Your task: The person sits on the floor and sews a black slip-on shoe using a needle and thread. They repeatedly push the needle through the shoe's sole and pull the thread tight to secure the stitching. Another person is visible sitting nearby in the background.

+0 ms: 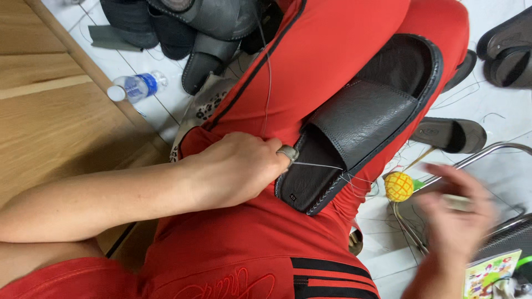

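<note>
On lap, grey slipper (354, 119), thread (318, 165).

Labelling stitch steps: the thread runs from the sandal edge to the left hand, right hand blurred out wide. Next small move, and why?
Probably draw the thread snug. It spans from the left hand to the stitched edge of the sandal on the lap, with loose strands hanging by that edge. The right hand is blurred off to the side, its grip unclear.

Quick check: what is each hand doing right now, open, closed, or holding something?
Left hand: closed, pressing on the grey slipper on the lap, at the thread.
Right hand: blurred; seems to grip something small, cannot tell what.
</note>
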